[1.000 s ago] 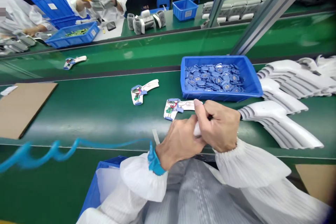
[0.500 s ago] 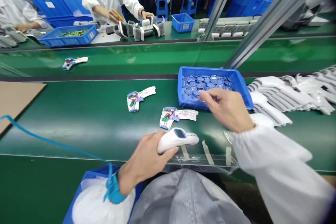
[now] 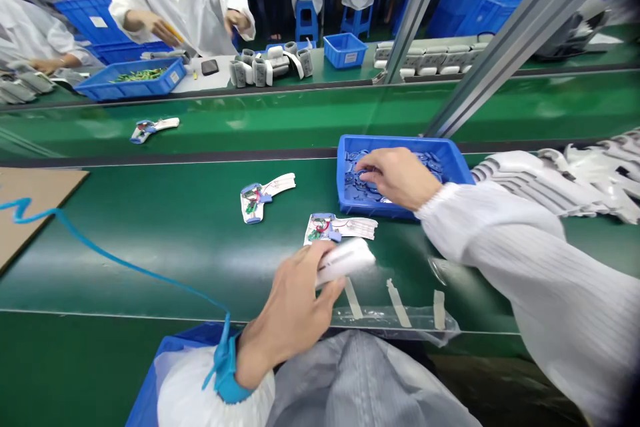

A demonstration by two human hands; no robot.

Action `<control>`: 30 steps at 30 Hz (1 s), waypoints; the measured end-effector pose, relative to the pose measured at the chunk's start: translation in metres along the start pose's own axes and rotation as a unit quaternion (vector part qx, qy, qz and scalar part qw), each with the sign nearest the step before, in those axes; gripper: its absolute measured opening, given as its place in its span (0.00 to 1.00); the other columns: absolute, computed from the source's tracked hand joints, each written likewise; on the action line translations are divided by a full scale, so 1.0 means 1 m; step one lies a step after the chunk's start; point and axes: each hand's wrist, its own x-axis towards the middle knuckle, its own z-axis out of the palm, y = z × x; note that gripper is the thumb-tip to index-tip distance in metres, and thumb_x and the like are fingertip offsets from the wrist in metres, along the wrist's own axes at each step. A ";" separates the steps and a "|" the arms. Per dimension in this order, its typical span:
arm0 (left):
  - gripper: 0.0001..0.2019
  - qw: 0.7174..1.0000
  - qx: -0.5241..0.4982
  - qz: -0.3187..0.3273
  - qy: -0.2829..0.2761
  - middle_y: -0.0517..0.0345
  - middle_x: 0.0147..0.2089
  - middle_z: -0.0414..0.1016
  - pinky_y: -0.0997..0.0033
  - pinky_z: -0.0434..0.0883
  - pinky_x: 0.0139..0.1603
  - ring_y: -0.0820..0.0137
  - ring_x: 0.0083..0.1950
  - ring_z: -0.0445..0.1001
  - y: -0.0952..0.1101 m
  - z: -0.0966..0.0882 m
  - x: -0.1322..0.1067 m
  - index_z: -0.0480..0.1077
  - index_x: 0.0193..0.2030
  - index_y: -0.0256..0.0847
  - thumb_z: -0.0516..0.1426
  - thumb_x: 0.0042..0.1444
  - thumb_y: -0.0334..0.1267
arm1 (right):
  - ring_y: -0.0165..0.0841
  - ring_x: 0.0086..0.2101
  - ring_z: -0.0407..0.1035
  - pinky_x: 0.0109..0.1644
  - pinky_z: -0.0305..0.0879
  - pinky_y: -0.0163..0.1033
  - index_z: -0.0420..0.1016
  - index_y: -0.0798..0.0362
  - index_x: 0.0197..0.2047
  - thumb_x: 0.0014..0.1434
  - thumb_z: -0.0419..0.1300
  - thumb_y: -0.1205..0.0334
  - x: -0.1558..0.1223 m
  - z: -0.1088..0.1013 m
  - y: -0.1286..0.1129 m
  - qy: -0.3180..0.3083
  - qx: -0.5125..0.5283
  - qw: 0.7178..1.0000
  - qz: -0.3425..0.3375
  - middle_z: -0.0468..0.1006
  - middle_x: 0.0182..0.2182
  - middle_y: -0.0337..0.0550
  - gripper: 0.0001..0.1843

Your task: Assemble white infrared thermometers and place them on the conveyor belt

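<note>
My left hand (image 3: 295,300) is wrapped round a white gun-shaped thermometer (image 3: 347,260), held above the front of the green bench; motion blurs it slightly. My right hand (image 3: 395,173) reaches into a blue tray (image 3: 400,141) of small, flat blue plastic pieces (image 3: 354,187). Its fingers are bent together among the pieces; what lies between the fingertips cannot be made out. Just beyond my left hand lies an open thermometer half-shell (image 3: 356,227) with wires and a circuit board showing. Another such half-shell (image 3: 267,197) lies farther left.
White casing parts (image 3: 540,180) are piled at the right. Tape strips (image 3: 395,303) hold clear plastic film at the front edge. A blue cord (image 3: 125,267) runs from my left wrist past a brown board (image 3: 40,207). Across a raised green strip, a co-worker (image 3: 185,7) stands; a metal post (image 3: 415,13) slants up.
My right hand has moved left and down into the blue pieces. My left hand has turned the thermometer, so its display no longer shows. The co-worker's hands have drawn back from the grey-and-white devices.
</note>
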 end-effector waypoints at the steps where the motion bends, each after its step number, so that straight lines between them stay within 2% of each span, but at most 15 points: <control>1: 0.11 0.997 -0.078 -0.023 -0.005 0.54 0.45 0.77 0.65 0.68 0.41 0.64 0.42 0.74 0.002 -0.001 0.002 0.68 0.52 0.43 0.54 0.69 0.46 | 0.35 0.36 0.78 0.45 0.72 0.40 0.84 0.53 0.46 0.61 0.64 0.68 -0.012 -0.007 -0.007 0.013 0.030 0.999 0.002 0.84 0.37 0.43 0.11; 3: 0.18 0.976 -0.207 -0.059 -0.012 0.55 0.41 0.76 0.68 0.68 0.37 0.67 0.38 0.73 0.005 0.001 0.008 0.70 0.47 0.42 0.51 0.70 0.55 | 0.33 0.32 0.77 0.41 0.74 0.39 0.83 0.49 0.50 0.63 0.62 0.62 -0.039 -0.015 -0.023 0.047 0.143 0.988 0.019 0.84 0.38 0.40 0.13; 6: 0.22 0.945 -0.317 -0.077 -0.027 0.57 0.37 0.75 0.72 0.66 0.31 0.72 0.32 0.71 0.009 0.013 0.020 0.70 0.44 0.40 0.51 0.69 0.59 | 0.32 0.29 0.77 0.36 0.75 0.37 0.85 0.47 0.45 0.62 0.65 0.53 -0.076 -0.010 -0.046 0.130 0.324 0.933 0.092 0.85 0.34 0.38 0.11; 9: 0.22 0.920 -0.379 -0.078 -0.062 0.57 0.36 0.76 0.74 0.66 0.29 0.73 0.30 0.71 0.012 0.023 0.027 0.69 0.48 0.40 0.53 0.67 0.59 | 0.32 0.31 0.78 0.38 0.77 0.36 0.87 0.45 0.41 0.58 0.70 0.52 -0.102 0.005 -0.059 0.193 0.391 0.888 0.144 0.85 0.32 0.37 0.09; 11: 0.23 0.911 -0.397 -0.077 -0.079 0.57 0.35 0.76 0.74 0.66 0.27 0.73 0.29 0.71 0.012 0.026 0.027 0.69 0.49 0.39 0.53 0.67 0.59 | 0.33 0.35 0.80 0.43 0.79 0.37 0.87 0.45 0.41 0.57 0.71 0.53 -0.114 0.011 -0.061 0.195 0.419 0.875 0.143 0.86 0.36 0.38 0.09; 15: 0.22 0.924 -0.366 -0.057 -0.094 0.58 0.34 0.76 0.74 0.65 0.27 0.74 0.27 0.69 0.012 0.025 0.022 0.70 0.49 0.39 0.53 0.68 0.58 | 0.36 0.40 0.81 0.50 0.80 0.42 0.87 0.44 0.43 0.59 0.70 0.53 -0.128 0.005 -0.053 0.136 0.413 0.894 0.111 0.86 0.41 0.38 0.10; 18: 0.22 0.956 -0.275 -0.030 -0.100 0.56 0.35 0.77 0.71 0.66 0.31 0.72 0.30 0.71 0.016 0.020 0.019 0.72 0.48 0.38 0.51 0.70 0.56 | 0.39 0.47 0.80 0.57 0.77 0.45 0.86 0.43 0.43 0.61 0.68 0.53 -0.133 -0.003 -0.046 0.095 0.399 0.909 0.079 0.85 0.45 0.38 0.09; 21: 0.19 0.991 -0.122 0.025 -0.053 0.55 0.45 0.81 0.65 0.69 0.43 0.64 0.42 0.77 0.021 0.015 0.017 0.70 0.60 0.44 0.51 0.71 0.51 | 0.41 0.51 0.78 0.59 0.77 0.50 0.84 0.44 0.49 0.64 0.64 0.53 -0.137 -0.007 -0.041 0.064 0.359 0.929 0.067 0.83 0.50 0.40 0.12; 23: 0.21 0.997 -0.040 0.057 -0.034 0.55 0.54 0.80 0.61 0.69 0.50 0.60 0.50 0.78 0.022 0.016 0.016 0.64 0.67 0.49 0.52 0.71 0.49 | 0.42 0.52 0.77 0.58 0.77 0.51 0.81 0.43 0.55 0.67 0.61 0.53 -0.139 -0.009 -0.041 0.053 0.311 0.948 0.046 0.81 0.53 0.41 0.15; 26: 0.21 0.996 0.018 0.084 -0.012 0.54 0.63 0.75 0.58 0.69 0.55 0.57 0.58 0.76 0.021 0.021 0.014 0.64 0.67 0.49 0.51 0.72 0.49 | 0.43 0.51 0.77 0.56 0.77 0.51 0.80 0.42 0.56 0.70 0.57 0.54 -0.142 -0.011 -0.044 0.060 0.243 0.968 -0.004 0.81 0.53 0.42 0.16; 28: 0.19 0.994 0.034 0.101 0.003 0.54 0.62 0.76 0.59 0.70 0.56 0.59 0.58 0.76 0.019 0.026 0.014 0.66 0.65 0.47 0.50 0.72 0.49 | 0.42 0.49 0.78 0.53 0.78 0.48 0.79 0.44 0.56 0.71 0.56 0.54 -0.146 -0.008 -0.047 0.067 0.215 0.974 -0.032 0.82 0.50 0.43 0.16; 30: 0.16 0.990 0.067 0.121 0.004 0.56 0.52 0.81 0.61 0.70 0.50 0.61 0.51 0.78 0.019 0.029 0.014 0.70 0.59 0.46 0.49 0.73 0.49 | 0.40 0.47 0.78 0.50 0.78 0.45 0.78 0.47 0.56 0.71 0.55 0.55 -0.151 -0.003 -0.051 0.080 0.191 0.977 -0.048 0.82 0.49 0.45 0.15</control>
